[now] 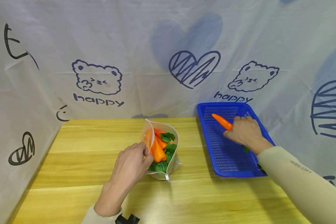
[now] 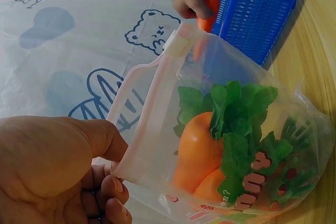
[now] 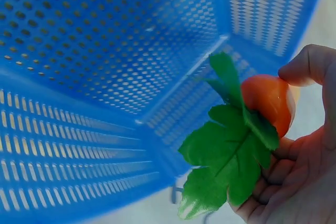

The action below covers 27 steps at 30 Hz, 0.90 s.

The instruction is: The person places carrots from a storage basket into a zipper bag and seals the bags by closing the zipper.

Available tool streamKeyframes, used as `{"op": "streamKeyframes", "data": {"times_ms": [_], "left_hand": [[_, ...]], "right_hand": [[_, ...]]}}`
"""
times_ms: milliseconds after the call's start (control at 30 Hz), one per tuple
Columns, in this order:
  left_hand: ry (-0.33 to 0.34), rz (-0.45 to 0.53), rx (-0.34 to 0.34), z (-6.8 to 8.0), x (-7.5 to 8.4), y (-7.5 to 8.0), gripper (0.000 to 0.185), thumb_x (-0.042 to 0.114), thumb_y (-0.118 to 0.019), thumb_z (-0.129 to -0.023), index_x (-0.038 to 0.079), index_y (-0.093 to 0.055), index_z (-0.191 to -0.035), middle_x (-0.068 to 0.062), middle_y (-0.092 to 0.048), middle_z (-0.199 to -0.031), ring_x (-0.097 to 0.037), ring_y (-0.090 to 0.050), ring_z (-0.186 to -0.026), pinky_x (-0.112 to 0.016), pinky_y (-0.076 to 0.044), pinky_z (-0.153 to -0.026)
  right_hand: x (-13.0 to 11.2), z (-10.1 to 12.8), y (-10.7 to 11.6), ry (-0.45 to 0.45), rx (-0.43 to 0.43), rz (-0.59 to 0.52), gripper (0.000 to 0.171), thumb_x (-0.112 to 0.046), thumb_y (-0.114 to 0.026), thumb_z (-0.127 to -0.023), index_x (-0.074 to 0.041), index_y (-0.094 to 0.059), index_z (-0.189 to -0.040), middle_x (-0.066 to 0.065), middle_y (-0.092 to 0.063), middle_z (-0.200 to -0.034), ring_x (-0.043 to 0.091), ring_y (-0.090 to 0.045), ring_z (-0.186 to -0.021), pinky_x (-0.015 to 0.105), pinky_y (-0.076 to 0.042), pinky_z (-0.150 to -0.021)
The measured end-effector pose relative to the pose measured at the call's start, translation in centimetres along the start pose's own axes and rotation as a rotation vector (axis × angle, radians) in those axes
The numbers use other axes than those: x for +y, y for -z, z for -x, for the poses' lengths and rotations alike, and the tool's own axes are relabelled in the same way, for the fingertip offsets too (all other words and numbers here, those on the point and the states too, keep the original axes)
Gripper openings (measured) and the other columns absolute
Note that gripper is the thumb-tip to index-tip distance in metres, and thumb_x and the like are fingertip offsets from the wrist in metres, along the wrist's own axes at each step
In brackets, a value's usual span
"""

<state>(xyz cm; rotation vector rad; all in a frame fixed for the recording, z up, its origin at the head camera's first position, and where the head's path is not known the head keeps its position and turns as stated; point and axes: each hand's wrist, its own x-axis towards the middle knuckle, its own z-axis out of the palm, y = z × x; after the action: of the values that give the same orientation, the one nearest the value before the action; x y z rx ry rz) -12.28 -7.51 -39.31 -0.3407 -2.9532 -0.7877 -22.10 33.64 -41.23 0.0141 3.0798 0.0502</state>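
Observation:
My left hand (image 1: 133, 161) pinches the open rim of a clear zip bag (image 2: 152, 108) with a white slider (image 1: 167, 177). Inside the bag lie several orange carrots (image 1: 158, 151) with green leaves (image 2: 236, 114). Over at the right, my right hand (image 1: 245, 132) grips another carrot (image 1: 222, 121) above the blue basket (image 1: 217, 155), its tapered end pointing to the far left. The right wrist view shows that carrot's thick end (image 3: 268, 100) between thumb and fingers, with leaves (image 3: 226, 150) hanging from it.
The basket stands at the back right of the wooden table (image 1: 86, 155). A white cloth (image 1: 140, 56) printed with hearts and bears hangs behind and along the sides. A black strap (image 1: 127, 219) is on the left wrist.

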Motion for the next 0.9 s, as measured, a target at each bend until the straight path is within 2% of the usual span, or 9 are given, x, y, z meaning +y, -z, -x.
{"op": "streamKeyframes", "data": {"times_ms": [200, 333, 900], "left_hand": [[0.014, 0.019, -0.012, 0.0, 0.0, 0.1, 0.013, 0.014, -0.063, -0.089, 0.016, -0.055, -0.079, 0.000, -0.053, -0.072, -0.019, -0.048, -0.066, -0.037, -0.040, -0.068], [0.023, 0.028, -0.011, 0.0, 0.0, 0.2, 0.012, 0.014, -0.062, -0.089, 0.016, -0.055, -0.080, -0.001, -0.053, -0.073, -0.019, -0.048, -0.067, -0.038, -0.041, -0.070], [0.017, 0.074, 0.028, -0.1, 0.4, -0.1, 0.008, 0.013, -0.060, -0.086, 0.015, -0.057, -0.079, -0.001, -0.052, -0.070, -0.020, -0.048, -0.061, -0.036, -0.040, -0.063]], "right_hand": [[-0.7, 2.4, 1.8, 0.059, 0.071, -0.019, 0.050, -0.048, -0.069, -0.086, -0.001, -0.056, -0.093, 0.013, -0.054, -0.081, 0.035, -0.050, -0.079, 0.048, -0.041, -0.075], [-1.4, 3.6, 3.0, 0.102, 0.106, -0.013, 0.047, -0.047, -0.071, -0.085, -0.004, -0.055, -0.089, 0.010, -0.053, -0.077, 0.032, -0.047, -0.074, 0.042, -0.038, -0.068], [-5.1, 6.6, 5.9, 0.237, 0.205, 0.030, 0.041, -0.042, -0.074, -0.080, -0.006, -0.054, -0.082, 0.006, -0.053, -0.069, 0.027, -0.046, -0.064, 0.038, -0.036, -0.061]]}}
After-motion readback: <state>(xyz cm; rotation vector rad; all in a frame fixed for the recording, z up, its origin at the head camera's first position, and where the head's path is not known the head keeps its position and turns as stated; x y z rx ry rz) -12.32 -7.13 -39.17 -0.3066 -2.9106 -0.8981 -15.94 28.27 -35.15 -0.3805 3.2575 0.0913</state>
